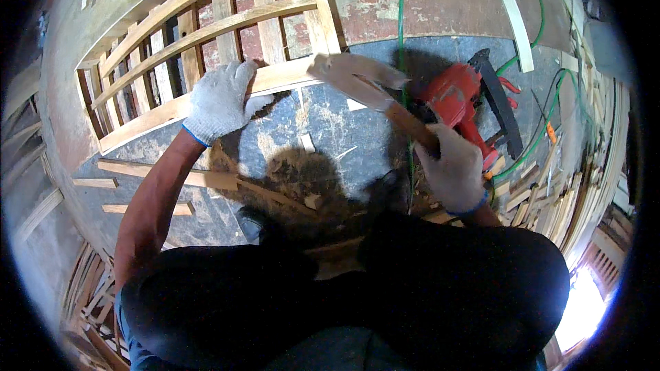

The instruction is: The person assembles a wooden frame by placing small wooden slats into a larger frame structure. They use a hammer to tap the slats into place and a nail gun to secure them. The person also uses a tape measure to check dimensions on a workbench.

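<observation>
A slatted wooden frame point(285, 74) of pale strips lies on the floor at the upper left. My left hand point(218, 103), in a white knitted glove with a blue cuff, grips its near rail, thumb on the near side. My gloved right hand point(450, 168) is closed around the wooden handle of a claw hammer point(357, 82). The hammer's striking face is over the right end of that rail; whether they touch, I cannot tell. Beyond my right hand lies a red nail gun point(450, 96) with a black magazine.
A green air hose point(401, 20) runs down past the hammer and around the nail gun. Loose wood strips point(165, 173) lie at the left, with heaped offcuts point(543, 199) at the right. A pale strip point(510, 14) lies at the upper right. Sawdust covers floor before my knees.
</observation>
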Tool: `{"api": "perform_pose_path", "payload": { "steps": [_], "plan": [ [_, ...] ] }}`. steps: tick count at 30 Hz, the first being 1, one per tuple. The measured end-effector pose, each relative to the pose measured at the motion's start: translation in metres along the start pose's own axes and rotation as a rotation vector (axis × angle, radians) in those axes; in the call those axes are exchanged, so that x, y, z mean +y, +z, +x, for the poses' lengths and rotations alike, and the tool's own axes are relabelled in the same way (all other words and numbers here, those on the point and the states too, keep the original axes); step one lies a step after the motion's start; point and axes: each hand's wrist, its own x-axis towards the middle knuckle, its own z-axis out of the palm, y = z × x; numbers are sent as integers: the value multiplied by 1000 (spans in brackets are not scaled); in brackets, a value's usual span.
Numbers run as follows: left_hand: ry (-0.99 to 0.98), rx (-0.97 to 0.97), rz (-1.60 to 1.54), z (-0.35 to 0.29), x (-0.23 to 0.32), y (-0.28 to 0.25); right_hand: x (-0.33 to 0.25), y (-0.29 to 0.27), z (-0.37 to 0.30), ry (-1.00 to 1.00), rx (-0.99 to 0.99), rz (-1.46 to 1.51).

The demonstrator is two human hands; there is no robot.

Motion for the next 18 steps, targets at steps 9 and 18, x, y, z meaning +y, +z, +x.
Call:
{"api": "perform_pose_path", "payload": {
  "steps": [9, 18],
  "plan": [
    [16, 11, -55, 3, 4, -5, 48, 17, -21, 98, -150, 17],
    [-12, 27, -2, -4, 5, 1, 96, 10, -61, 215, 143, -330]
  ]
}}
